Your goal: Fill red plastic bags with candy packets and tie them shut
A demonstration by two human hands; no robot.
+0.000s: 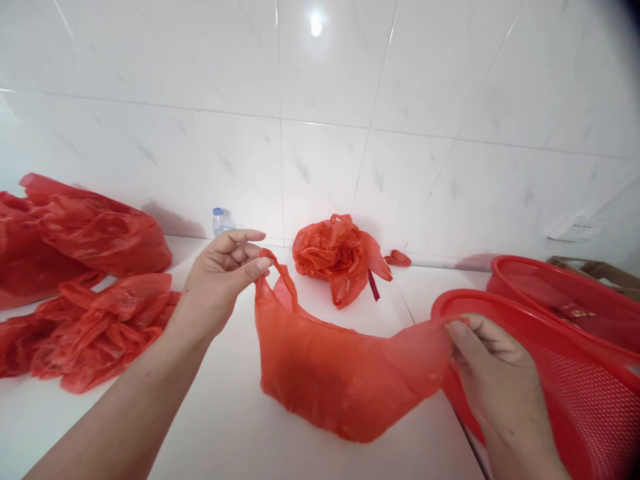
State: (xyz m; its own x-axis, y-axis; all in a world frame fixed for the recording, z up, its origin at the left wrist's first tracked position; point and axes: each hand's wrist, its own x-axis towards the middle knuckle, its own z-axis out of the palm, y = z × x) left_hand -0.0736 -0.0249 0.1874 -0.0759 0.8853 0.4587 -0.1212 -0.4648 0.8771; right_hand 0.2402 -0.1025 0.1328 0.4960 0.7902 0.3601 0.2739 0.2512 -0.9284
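A thin red plastic bag (pixel 345 373) is stretched sideways between my two hands, above the white tabletop (pixel 220 427). My left hand (pixel 225 277) pinches the bag by its looped handles at the upper left. At the other end, my right hand (pixel 495 367) grips a corner of the bag between thumb and fingers, in front of a red mesh basket. Behind the bag, near the wall, sits a crumpled bunch of red plastic bags (pixel 330 253).
More red bags (pixel 95 227) are heaped at the left, with a loose pile (pixel 110 333) before them. A small bottle (pixel 219 220) stands by the tiled wall (pixel 200 153). Red mesh baskets (pixel 590 393) fill the right side, and a cardboard box (pixel 600 273) is behind them.
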